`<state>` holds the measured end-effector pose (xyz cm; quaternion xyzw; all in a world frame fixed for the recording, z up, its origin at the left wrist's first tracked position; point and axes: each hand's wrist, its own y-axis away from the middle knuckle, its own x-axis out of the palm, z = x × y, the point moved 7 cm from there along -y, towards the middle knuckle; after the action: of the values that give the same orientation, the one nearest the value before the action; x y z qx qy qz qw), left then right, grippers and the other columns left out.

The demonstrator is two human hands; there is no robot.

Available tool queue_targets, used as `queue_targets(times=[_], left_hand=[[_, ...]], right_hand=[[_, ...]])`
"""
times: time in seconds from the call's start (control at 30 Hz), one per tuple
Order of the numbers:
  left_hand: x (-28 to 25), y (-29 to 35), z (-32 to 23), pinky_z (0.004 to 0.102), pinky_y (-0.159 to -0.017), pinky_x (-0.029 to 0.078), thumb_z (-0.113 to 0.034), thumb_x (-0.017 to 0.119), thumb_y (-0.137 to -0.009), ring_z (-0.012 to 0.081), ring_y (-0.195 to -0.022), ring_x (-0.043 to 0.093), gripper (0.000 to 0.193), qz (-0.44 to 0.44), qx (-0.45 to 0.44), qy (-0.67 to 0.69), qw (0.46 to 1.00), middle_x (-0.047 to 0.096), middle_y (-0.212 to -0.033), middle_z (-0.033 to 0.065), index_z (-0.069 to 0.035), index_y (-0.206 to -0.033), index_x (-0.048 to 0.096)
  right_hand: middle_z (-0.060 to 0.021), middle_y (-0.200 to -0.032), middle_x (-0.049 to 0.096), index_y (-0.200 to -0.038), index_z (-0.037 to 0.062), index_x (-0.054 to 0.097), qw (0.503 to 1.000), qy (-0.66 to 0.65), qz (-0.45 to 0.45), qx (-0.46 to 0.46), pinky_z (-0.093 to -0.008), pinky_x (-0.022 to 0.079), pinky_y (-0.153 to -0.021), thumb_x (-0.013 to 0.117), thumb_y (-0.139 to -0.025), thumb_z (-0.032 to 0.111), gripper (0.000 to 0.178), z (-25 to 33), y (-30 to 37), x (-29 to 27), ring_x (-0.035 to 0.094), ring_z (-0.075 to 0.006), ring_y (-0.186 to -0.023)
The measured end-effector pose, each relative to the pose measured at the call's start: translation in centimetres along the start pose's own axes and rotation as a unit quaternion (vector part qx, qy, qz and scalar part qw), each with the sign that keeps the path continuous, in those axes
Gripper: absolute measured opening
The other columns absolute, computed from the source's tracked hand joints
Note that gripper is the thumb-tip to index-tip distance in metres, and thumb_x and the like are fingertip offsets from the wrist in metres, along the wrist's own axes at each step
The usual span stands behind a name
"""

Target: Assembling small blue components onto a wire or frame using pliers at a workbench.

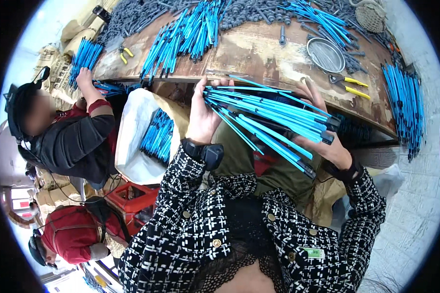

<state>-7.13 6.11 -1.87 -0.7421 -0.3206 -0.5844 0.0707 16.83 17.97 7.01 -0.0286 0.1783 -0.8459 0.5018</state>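
A loose bundle of thin bright-blue rods [278, 115] with black ends lies across my two hands, above my lap and in front of the table edge. My left hand [204, 115] is closed round the gathered black ends on the left. At the other side, where the rods fan apart, my right hand [327, 141] curls round them, its fingers partly behind the bundle. A few rods splay out below and above the rest. Nearest on the table are yellow-handled pliers [349, 85], beyond my right hand.
The worn wooden table [259, 53] bears blue rod piles [186, 34], grey plastic parts [132, 19], a round sieve [326, 55] and more pliers [125, 54]. A lined sack [132, 132] of rods stands left, near a red stool [132, 198]. Two co-workers [73, 141] are at left.
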Motion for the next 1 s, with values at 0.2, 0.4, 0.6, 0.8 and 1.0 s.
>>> queue_targets(times=[0.2, 0.4, 0.6, 0.8, 1.0], left_hand=[[-1.7, 1.7, 5.5, 0.0431, -0.100, 0.050, -0.028, 0.061, -0.097, 0.0288, -0.102, 0.064, 0.027, -0.041, -0.130, 0.005, 0.991, 0.068, -0.099, 0.0120, -0.001, -0.094, 0.060], [-4.9, 5.6, 3.6, 0.0357, -0.101, 0.047, -0.029, 0.062, -0.097, 0.0215, -0.108, 0.062, 0.039, 0.036, -0.048, -0.230, 0.971, 0.065, -0.118, 0.0100, 0.001, -0.122, 0.058], [-3.3, 13.5, 2.6, 0.0319, -0.099, 0.046, -0.022, 0.066, -0.095, 0.0151, -0.110, 0.060, 0.043, 0.162, -0.262, -0.331, 0.892, 0.064, -0.119, 0.0065, 0.000, -0.130, 0.055], [-0.4, 12.4, 1.1, 0.0272, -0.089, 0.048, -0.010, 0.073, -0.088, 0.0100, -0.100, 0.060, 0.033, 0.306, -0.239, -0.402, 0.829, 0.065, -0.111, 0.0032, -0.001, -0.117, 0.061], [1.7, 13.2, 1.4, 0.0286, -0.079, 0.048, -0.006, 0.078, -0.079, 0.0154, -0.089, 0.063, 0.027, 0.267, -0.233, -0.465, 0.811, 0.066, -0.094, 0.0085, 0.001, -0.100, 0.064]], right_hand=[[-0.0136, -0.128, 0.057, -0.130, 0.0037, 0.056, 0.976, 0.099, 0.007, -0.192, -0.0397, 0.044, -0.101, 0.086, -0.073, 0.021, 0.067, 2.7, -2.4, 4.0, 0.056, -0.0240, -0.117], [-0.0080, -0.106, 0.066, -0.120, -0.0002, 0.062, 0.996, -0.066, -0.060, -0.005, -0.0334, 0.050, -0.090, 0.083, -0.078, 0.015, 0.049, 6.0, -1.5, 7.5, 0.064, -0.0191, -0.094], [-0.0115, -0.110, 0.064, -0.124, -0.0011, 0.055, 0.960, -0.151, 0.012, 0.235, -0.0358, 0.051, -0.089, 0.076, -0.082, 0.019, 0.050, -0.5, 4.5, 12.8, 0.063, -0.0209, -0.099], [-0.0092, -0.105, 0.066, -0.115, -0.0027, 0.063, 0.953, -0.236, 0.005, 0.189, -0.0315, 0.049, -0.088, 0.071, -0.088, 0.009, 0.031, 0.1, 4.5, 13.7, 0.062, -0.0162, -0.098], [-0.0125, -0.103, 0.063, -0.110, -0.0028, 0.060, 0.962, -0.202, 0.064, 0.172, -0.0344, 0.047, -0.088, 0.070, -0.089, 0.021, 0.033, -0.1, 4.7, 12.6, 0.059, -0.0209, -0.098]])
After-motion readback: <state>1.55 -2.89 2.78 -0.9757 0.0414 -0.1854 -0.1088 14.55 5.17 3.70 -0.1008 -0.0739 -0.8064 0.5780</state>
